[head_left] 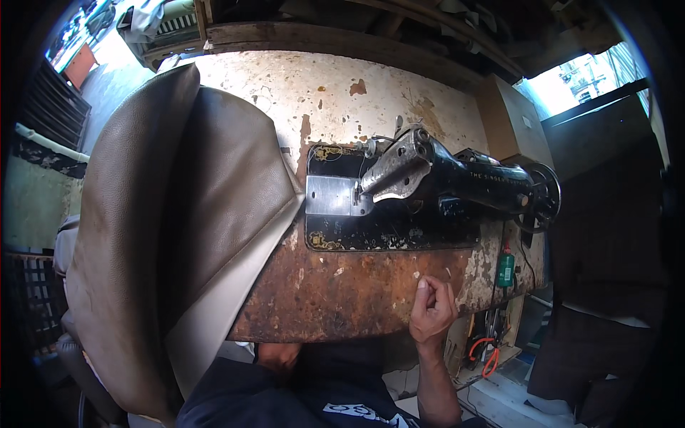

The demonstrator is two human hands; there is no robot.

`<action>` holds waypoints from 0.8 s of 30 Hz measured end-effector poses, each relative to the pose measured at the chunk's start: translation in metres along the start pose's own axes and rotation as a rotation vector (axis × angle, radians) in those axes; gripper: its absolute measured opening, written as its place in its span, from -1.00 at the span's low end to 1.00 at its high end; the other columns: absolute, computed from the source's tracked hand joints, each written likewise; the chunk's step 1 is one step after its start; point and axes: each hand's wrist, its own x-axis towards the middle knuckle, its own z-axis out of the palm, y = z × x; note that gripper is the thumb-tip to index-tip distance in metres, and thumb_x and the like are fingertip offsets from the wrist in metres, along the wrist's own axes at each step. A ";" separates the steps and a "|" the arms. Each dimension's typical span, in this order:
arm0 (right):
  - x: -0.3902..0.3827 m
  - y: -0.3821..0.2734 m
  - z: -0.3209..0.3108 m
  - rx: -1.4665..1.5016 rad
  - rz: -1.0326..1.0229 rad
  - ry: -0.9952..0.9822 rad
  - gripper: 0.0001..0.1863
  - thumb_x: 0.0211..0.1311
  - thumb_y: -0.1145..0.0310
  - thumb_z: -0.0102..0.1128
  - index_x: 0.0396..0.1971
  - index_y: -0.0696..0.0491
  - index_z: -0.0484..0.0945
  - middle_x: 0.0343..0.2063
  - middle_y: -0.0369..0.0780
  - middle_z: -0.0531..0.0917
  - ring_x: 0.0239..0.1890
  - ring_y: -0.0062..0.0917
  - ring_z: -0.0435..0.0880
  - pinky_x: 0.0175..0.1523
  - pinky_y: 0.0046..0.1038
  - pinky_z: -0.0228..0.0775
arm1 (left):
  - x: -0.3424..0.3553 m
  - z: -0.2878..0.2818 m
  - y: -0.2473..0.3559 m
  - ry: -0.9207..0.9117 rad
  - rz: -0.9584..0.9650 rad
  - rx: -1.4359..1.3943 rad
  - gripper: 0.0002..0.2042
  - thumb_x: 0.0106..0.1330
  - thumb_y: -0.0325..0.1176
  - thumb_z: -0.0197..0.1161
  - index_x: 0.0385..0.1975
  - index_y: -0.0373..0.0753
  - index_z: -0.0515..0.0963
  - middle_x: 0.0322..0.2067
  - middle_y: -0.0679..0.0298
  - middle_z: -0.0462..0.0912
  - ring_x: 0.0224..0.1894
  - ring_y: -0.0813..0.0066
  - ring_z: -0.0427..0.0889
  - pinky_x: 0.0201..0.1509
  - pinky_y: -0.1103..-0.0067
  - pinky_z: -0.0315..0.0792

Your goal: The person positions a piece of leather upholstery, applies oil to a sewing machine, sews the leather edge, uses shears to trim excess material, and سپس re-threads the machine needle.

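Note:
My right hand (433, 312) is raised at the table's near edge, right of the middle. Its thumb and fingers are curled together, and anything pinched between them is too small to make out. Beyond it stands a black sewing machine (478, 182) with a bare metal plate and a handwheel on the right. My left hand (278, 354) is low, below the table's near edge, its fingers hidden. A large folded piece of brown leather-like material (228, 167) with a pale underside (207, 335) drapes over the table's left side, one corner reaching the machine's plate.
The worn table (321, 299) has chipped, stained paint. A green bottle with a red top (506, 269) stands at its right edge. Orange-handled scissors (489, 360) lie lower right among tools. Behind the machine is a cardboard box (510, 118), and dark material (606, 250) hangs at the far right.

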 end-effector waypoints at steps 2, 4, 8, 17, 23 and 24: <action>-0.001 -0.001 0.000 0.003 0.000 0.003 -0.92 0.33 0.49 0.29 -0.25 0.16 0.69 -0.51 -0.25 0.57 -0.65 -0.60 0.41 -0.52 -0.48 0.28 | 0.002 -0.001 -0.001 0.002 0.001 0.008 -0.70 0.55 -0.24 0.18 0.13 -0.25 0.57 0.12 0.17 0.66 0.13 0.36 0.63 0.25 0.44 0.45; 0.000 0.000 -0.002 0.004 -0.008 0.011 -0.92 0.33 0.49 0.29 -0.25 0.16 0.69 -0.51 -0.25 0.57 -0.65 -0.59 0.41 -0.53 -0.48 0.29 | 0.007 -0.003 0.000 0.013 0.001 0.019 -0.71 0.55 -0.24 0.18 0.13 -0.25 0.56 0.12 0.18 0.65 0.12 0.37 0.63 0.24 0.44 0.46; -0.002 0.002 -0.002 0.000 -0.040 0.002 -0.92 0.34 0.47 0.29 -0.26 0.15 0.69 -0.52 -0.26 0.57 -0.65 -0.58 0.43 -0.53 -0.48 0.30 | 0.011 -0.008 -0.008 0.018 -0.004 0.040 -0.71 0.56 -0.25 0.18 0.13 -0.25 0.55 0.11 0.18 0.65 0.09 0.39 0.64 0.21 0.45 0.48; -0.005 0.006 -0.008 0.087 -0.041 0.065 -0.94 0.33 0.45 0.30 -0.28 0.09 0.68 -0.53 -0.27 0.57 -0.64 -0.52 0.50 -0.50 -0.43 0.35 | -0.151 -0.041 -0.008 -0.428 0.585 -0.301 -0.73 0.56 -0.27 0.17 0.14 -0.23 0.52 0.08 0.20 0.65 0.03 0.44 0.66 0.14 0.48 0.52; -0.012 0.021 -0.010 0.599 0.270 -0.048 -0.81 0.45 0.34 0.24 -0.08 0.10 0.66 -0.41 -0.35 0.61 -0.45 -0.69 0.50 -0.32 -0.55 0.39 | -0.342 -0.107 0.062 -0.804 0.768 -1.803 -0.72 0.40 -0.50 0.32 0.02 -0.23 0.42 -0.08 0.05 0.61 -0.23 0.37 0.69 -0.12 0.45 0.56; -0.020 0.018 -0.017 0.687 0.273 -0.066 -0.80 0.46 0.36 0.22 -0.05 0.12 0.64 -0.38 -0.38 0.59 -0.43 -0.74 0.48 -0.31 -0.59 0.36 | -0.344 -0.113 0.066 -0.676 0.768 -1.881 -0.71 0.40 -0.51 0.31 0.05 -0.22 0.43 -0.07 0.06 0.60 -0.24 0.35 0.67 -0.12 0.45 0.54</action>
